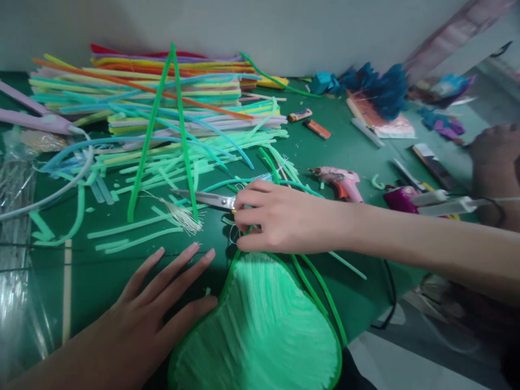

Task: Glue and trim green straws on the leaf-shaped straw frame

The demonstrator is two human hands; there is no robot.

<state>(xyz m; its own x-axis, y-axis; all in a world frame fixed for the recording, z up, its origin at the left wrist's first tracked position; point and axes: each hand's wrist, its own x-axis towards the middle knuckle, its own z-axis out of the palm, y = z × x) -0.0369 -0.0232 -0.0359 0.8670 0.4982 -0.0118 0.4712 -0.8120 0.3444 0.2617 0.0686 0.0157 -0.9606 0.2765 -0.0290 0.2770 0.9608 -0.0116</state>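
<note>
My right hand (268, 216) reaches in from the right, with its fingers curled over the handles of a pair of scissors (215, 199). The metal blades point left, and the handles are mostly hidden under my fingers. Just below lies a pear-shaped green piece (260, 325) with a streaky, fuzzy surface and a darker green rim. Fingers spread, my left hand (166, 298) rests by its left edge and holds nothing. A bent green pipe cleaner (155, 119) stands like an upside-down V beyond the hands. Near the blade tips sits a tassel of pale threads (184, 215).
Piles of coloured pipe cleaners (170, 92) fill the back left of the green table (292, 146). A pink glue gun (339, 181) lies beyond my right forearm. At the left are a lilac tool (40, 120) and clear plastic wrap (16, 189). Another person's hand (495, 162) is at the right edge.
</note>
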